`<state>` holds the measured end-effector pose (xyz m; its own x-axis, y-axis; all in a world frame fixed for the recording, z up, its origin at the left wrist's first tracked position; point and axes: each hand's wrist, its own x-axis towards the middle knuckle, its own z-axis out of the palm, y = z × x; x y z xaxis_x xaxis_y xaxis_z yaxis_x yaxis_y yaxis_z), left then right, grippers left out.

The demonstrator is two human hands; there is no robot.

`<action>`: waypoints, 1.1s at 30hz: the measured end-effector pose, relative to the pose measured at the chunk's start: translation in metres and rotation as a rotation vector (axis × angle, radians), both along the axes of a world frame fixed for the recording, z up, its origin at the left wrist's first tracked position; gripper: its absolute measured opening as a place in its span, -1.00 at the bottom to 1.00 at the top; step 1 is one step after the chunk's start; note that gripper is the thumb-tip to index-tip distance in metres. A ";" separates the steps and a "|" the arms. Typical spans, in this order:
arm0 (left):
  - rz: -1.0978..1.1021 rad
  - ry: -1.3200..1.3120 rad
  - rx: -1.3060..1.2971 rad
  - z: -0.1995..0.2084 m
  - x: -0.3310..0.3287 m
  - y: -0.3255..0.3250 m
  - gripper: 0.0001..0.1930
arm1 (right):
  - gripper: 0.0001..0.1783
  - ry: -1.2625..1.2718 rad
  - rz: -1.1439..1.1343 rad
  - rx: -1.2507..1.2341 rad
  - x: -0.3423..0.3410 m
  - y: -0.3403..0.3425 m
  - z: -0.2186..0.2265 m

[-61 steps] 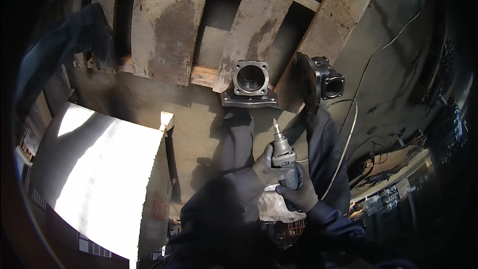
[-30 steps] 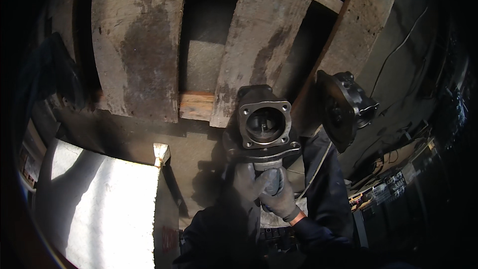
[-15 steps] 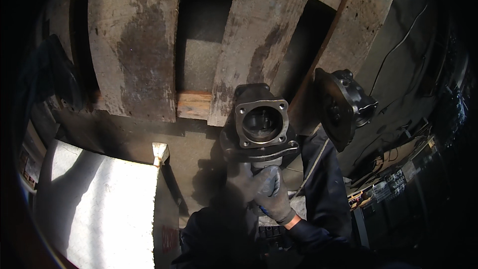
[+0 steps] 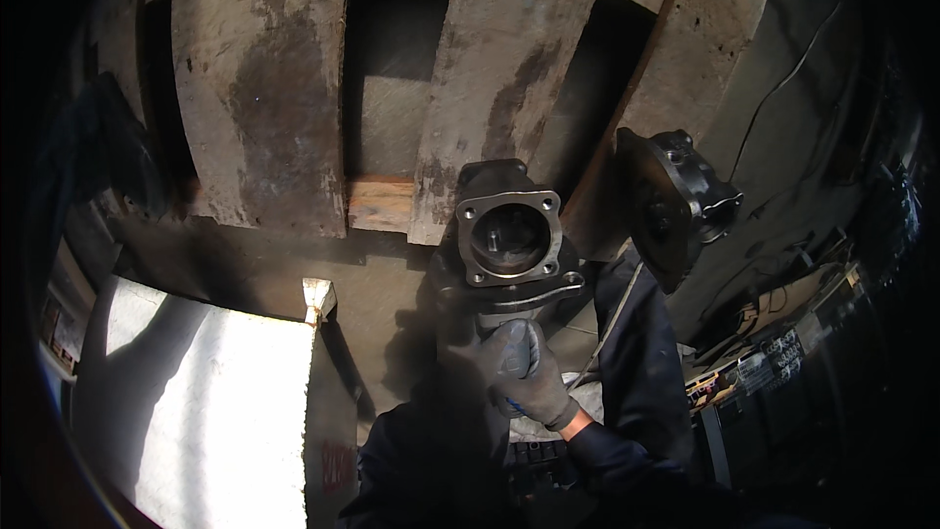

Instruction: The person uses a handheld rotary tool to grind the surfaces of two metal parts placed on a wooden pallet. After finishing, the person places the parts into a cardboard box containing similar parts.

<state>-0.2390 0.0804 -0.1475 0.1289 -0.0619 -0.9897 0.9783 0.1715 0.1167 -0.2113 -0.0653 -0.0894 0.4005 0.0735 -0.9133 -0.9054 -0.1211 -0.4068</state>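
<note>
A dark cast-metal housing [image 4: 504,235] with a square, four-hole flange round a wide bore stands in front of me. Close below its lower edge is my right hand [image 4: 539,387], in a grey glove. Its fingers are curled together, and whatever lies inside them is hidden. My left hand [image 4: 462,345] is in deep shadow beside it, against the near side of the housing; its fingers cannot be made out. A second dark metal casting [image 4: 676,201], with a broad flange, sits to the right, apart from both hands.
A worn wooden pallet [image 4: 392,206] with wide gaps between its boards lies ahead. At the lower left stands a white-topped box [image 4: 225,382], brightly sunlit. A thin cable [image 4: 783,88] runs along the floor at right. Cardboard and clutter [image 4: 774,309] lie farther right.
The housing has shifted and turned slightly, its bore moving a little left and up. My right hand has changed its position slightly below it. The left hand is harder to make out.
</note>
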 end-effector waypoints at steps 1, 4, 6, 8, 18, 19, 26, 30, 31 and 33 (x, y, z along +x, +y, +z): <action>0.025 0.027 -0.034 -0.008 -0.012 -0.002 0.01 | -0.24 0.008 0.038 -0.009 0.000 -0.002 -0.001; -0.078 0.057 -0.086 -0.022 -0.035 -0.005 -0.04 | -0.25 0.023 0.067 -0.019 0.000 -0.006 -0.001; 0.068 -0.055 -0.134 -0.025 -0.037 -0.005 -0.05 | -0.25 0.028 -0.001 -0.025 0.001 -0.006 0.000; -0.185 -0.253 -0.052 -0.021 -0.032 -0.004 -0.06 | -0.10 -0.041 0.025 -0.031 0.001 -0.005 0.001; -0.431 -0.315 0.012 -0.012 -0.012 -0.005 -0.11 | -0.28 0.071 0.015 -0.023 -0.004 -0.007 0.000; -0.428 -0.323 -0.015 -0.012 -0.006 -0.006 -0.15 | -0.29 0.035 0.002 -0.022 -0.003 -0.007 0.000; -0.256 -0.449 -0.007 0.000 0.028 -0.011 -0.12 | -0.30 -0.029 -0.158 -0.011 0.003 -0.001 0.004; -0.741 -0.391 0.130 -0.012 -0.001 -0.009 -0.08 | -0.31 0.107 -0.124 -0.005 -0.001 -0.003 0.001; -0.598 -0.380 0.113 -0.019 -0.013 -0.010 -0.09 | -0.28 0.075 -0.084 -0.016 -0.004 -0.004 -0.001; -0.003 -0.161 0.057 -0.028 -0.040 -0.019 -0.19 | -0.23 0.022 -0.009 -0.036 -0.009 -0.006 -0.004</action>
